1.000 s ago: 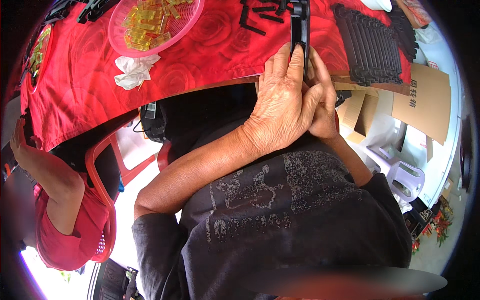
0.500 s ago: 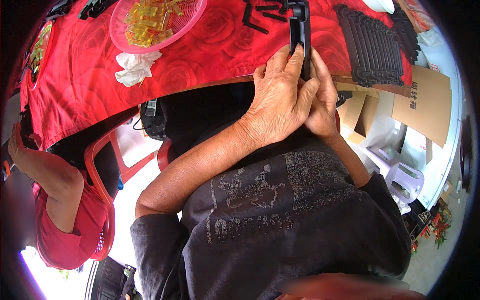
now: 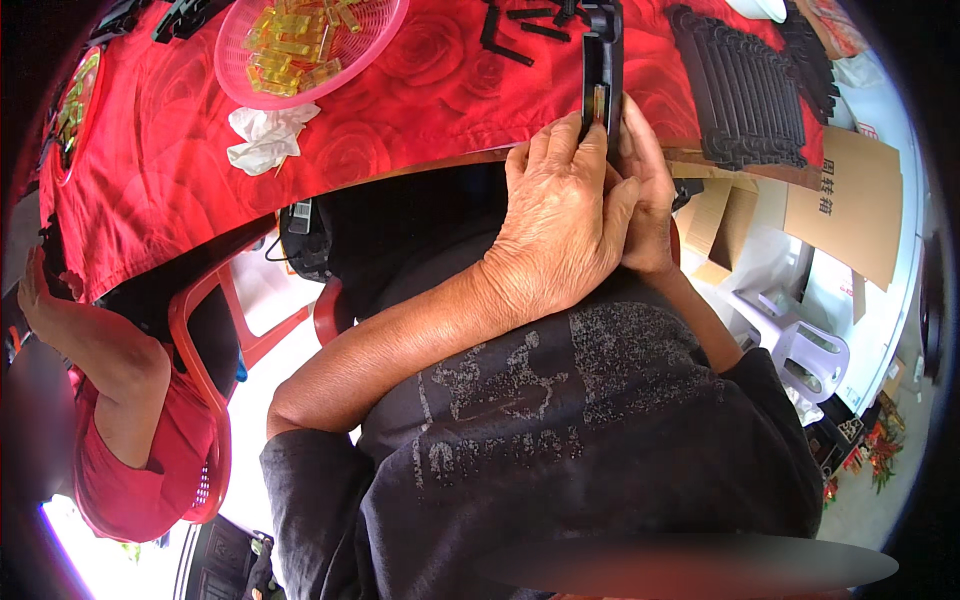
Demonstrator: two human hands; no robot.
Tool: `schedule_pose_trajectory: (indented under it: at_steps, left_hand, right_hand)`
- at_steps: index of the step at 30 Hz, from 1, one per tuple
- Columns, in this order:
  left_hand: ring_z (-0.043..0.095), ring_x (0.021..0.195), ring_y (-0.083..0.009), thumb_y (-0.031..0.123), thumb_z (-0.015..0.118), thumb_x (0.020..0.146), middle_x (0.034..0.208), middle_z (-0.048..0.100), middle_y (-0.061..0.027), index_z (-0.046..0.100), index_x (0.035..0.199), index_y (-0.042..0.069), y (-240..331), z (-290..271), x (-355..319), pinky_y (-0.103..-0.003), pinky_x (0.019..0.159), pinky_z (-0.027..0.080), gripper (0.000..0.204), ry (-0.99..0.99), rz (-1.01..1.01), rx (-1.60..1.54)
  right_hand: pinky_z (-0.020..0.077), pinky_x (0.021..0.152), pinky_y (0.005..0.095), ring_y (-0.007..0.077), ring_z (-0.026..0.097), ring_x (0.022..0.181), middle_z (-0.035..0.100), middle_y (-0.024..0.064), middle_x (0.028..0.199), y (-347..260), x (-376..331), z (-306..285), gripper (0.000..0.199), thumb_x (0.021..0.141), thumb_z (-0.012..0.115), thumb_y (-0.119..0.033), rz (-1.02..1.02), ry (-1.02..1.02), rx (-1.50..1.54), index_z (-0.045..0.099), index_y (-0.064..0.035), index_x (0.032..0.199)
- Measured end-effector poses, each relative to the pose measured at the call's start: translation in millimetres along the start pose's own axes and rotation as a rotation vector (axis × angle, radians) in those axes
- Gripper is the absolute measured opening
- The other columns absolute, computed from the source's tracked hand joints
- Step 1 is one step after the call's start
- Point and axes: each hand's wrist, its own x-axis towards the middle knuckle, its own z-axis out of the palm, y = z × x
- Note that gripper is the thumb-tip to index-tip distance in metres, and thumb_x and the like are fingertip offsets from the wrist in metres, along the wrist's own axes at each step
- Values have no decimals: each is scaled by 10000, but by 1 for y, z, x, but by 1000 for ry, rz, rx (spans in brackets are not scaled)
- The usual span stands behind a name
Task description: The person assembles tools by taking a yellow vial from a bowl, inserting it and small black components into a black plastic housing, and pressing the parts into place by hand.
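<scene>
A long, narrow black plastic piece with an open channel [image 3: 614, 75] extends forward from the grip, its near end running down between the two hands and partly hidden by the fingers. Within the channel, just ahead of the left fingertips, sits a small amber-coloured strip [image 3: 600, 103].

The left hand [image 3: 560, 215] lies back upward, fingers close together and slightly bent, tips on the near part of the black piece; whether they pinch it or only press, I cannot tell. The right hand [image 3: 648, 190], partly covered by the left, is closed around the piece from the right, fingers along that side.

Beyond the grip, to its left, short black plastic strips [image 3: 540, 30] lie on a red rose-patterned tablecloth [image 3: 420, 115]. Farther left are a round pink mesh plastic basket [image 3: 366, 58] of translucent yellow rectangular pieces [image 3: 295, 45] and a crumpled white tissue [image 3: 268, 135]. To the right of the grip, slender black plastic bars [image 3: 740, 90] lie side by side in a row.
</scene>
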Motion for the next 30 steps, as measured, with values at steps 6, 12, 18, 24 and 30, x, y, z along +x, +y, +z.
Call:
schedule_pose_trajectory:
  at_steps: [6,12,18,24,30]
  left_hand:
    - [559,1121,-387,231,608,927,1226,549,-237,529,1287,-93,-2,-3,2,-500,1003,391,490,-52,-51,-44]
    - [553,1154,-385,242,623,920,1251,542,-254,529,1289,-86,-5,2,0,-504,1028,376,502,-145,-33,-52]
    - [526,1222,-397,256,625,924,1326,506,-281,470,1366,-71,-3,1,4,-498,1065,356,571,-124,29,-25]
    - [535,1215,-399,259,621,930,1328,508,-277,400,1433,-69,-4,2,15,-491,1063,363,640,-139,20,44]
    - [556,1188,-386,254,610,937,1321,514,-266,369,1446,-78,-6,-2,21,-483,1050,382,653,-195,-16,-47]
  right_hand:
    - [386,1126,364,230,450,1350,418,154,1472,3,-4,-2,645,974,561,5,-112,-82,-124,225,34,1524]
    - [361,1143,360,234,428,1369,412,155,1476,1,-9,-9,655,952,543,42,-4,-77,28,221,44,1523]
    - [318,1176,378,249,355,1430,379,169,1516,2,-11,-14,661,928,487,81,124,24,186,213,41,1528]
    - [351,1158,369,249,374,1419,376,175,1517,-4,-8,-11,644,948,490,61,141,82,202,212,41,1529]
    - [361,1150,363,242,388,1409,382,178,1514,-3,-4,-12,625,961,477,59,123,55,153,217,38,1529]
